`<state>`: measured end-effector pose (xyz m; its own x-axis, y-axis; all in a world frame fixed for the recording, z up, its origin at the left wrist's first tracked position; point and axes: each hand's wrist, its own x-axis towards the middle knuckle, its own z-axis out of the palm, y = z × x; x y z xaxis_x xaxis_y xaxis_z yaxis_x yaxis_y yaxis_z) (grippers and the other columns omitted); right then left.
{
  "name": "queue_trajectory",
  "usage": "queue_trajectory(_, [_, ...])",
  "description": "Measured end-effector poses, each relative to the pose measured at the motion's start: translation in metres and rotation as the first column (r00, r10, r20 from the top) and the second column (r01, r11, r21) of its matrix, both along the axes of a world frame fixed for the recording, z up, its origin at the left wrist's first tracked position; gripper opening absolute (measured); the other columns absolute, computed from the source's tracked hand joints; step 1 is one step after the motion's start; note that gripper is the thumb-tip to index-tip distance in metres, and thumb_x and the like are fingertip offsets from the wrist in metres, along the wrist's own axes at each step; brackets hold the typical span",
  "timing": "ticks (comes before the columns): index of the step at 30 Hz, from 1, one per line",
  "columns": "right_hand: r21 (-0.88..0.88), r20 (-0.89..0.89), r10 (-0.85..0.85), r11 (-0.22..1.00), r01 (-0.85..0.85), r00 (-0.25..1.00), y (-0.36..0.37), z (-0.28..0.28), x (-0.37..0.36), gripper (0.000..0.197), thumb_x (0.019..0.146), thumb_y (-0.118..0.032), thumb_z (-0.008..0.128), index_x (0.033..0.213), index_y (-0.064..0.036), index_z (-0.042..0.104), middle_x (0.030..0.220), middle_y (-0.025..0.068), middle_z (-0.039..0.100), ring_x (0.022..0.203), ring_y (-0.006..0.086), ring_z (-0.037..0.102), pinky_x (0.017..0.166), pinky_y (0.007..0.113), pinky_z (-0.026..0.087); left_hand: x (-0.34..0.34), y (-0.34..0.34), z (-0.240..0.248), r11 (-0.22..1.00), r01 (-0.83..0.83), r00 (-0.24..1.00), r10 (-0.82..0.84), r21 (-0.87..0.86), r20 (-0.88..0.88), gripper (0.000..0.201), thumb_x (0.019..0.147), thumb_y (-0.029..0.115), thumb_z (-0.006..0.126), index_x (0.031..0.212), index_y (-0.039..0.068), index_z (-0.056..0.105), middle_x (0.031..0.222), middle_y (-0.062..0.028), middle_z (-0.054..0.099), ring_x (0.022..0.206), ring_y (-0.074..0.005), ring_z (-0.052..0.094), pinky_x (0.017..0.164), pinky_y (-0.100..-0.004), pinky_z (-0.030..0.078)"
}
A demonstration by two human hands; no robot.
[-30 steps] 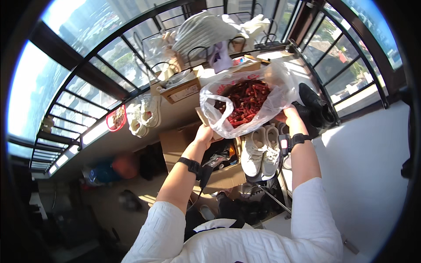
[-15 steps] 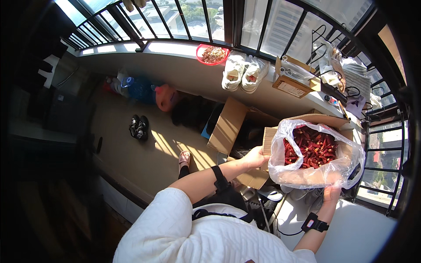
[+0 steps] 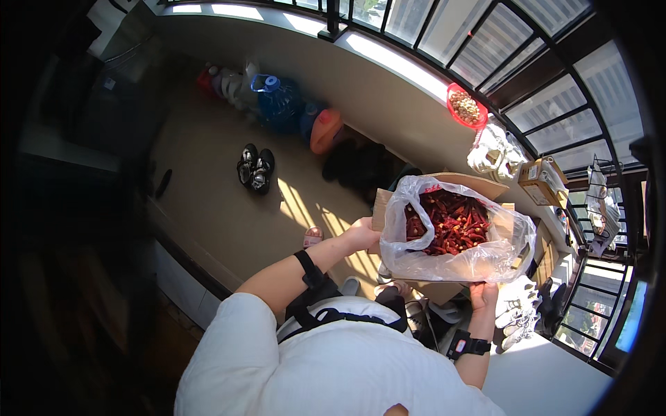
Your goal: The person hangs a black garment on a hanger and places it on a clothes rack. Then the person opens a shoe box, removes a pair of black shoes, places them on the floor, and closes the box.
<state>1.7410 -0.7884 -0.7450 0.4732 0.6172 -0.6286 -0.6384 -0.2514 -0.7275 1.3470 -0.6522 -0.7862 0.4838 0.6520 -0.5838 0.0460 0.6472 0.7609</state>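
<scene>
Both hands carry a cardboard box (image 3: 479, 182) in front of my body. Inside it lies a clear plastic bag (image 3: 444, 267), its mouth spread wide around a heap of dried red chilies (image 3: 451, 223). My left hand (image 3: 362, 234) is closed on the box's left side, at a cardboard flap (image 3: 381, 208). At the near edge, toward the right, my right hand (image 3: 483, 295) grips from below; its fingertips are partly hidden under the box and bag.
Black shoes (image 3: 256, 168) stand on the floor (image 3: 208, 215) at left. Blue water jug (image 3: 279, 104) and orange container (image 3: 326, 131) line the wall. On the sill sit a red bowl (image 3: 466, 106), white shoes (image 3: 496, 149) and a small carton (image 3: 542, 182). More shoes (image 3: 518, 312) lie at right.
My view has turned left, with the sill objects now farther right. The box, held in both hands, has moved with me, uncovering pale shoes at the right.
</scene>
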Motion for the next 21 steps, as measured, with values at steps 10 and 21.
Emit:
queue_trajectory(10, [-0.202, -0.246, 0.596, 0.74, -0.641, 0.765, 0.171, -0.07, -0.345, 0.033, 0.097, -0.005, 0.043, 0.129, -0.0014, 0.05, 0.122, 0.0173, 0.061, 0.109, 0.0337, 0.062, 0.093, 0.054, 0.051, -0.319, -0.09, -0.03, 0.759, -0.588, 0.805, 0.514, -0.281, -0.296, 0.031, 0.086, 0.021, 0.07, 0.114, 0.01, 0.065, 0.101, -0.0051, 0.067, 0.089, -0.0204, 0.066, 0.075, -0.0378, 0.054])
queue_trajectory(21, [-0.223, -0.445, 0.848, 0.208, -0.952, 0.289, 0.239, -0.13, -0.558, 0.025, 0.097, -0.024, 0.054, 0.118, -0.0126, 0.061, 0.111, 0.0086, 0.068, 0.098, 0.0252, 0.066, 0.089, 0.047, 0.053, -0.424, -0.189, -0.048, 0.271, -0.959, 0.285, 0.904, -0.088, -0.319, 0.031, 0.087, 0.009, 0.065, 0.117, 0.005, 0.061, 0.103, -0.0051, 0.066, 0.091, -0.0201, 0.065, 0.075, -0.036, 0.053])
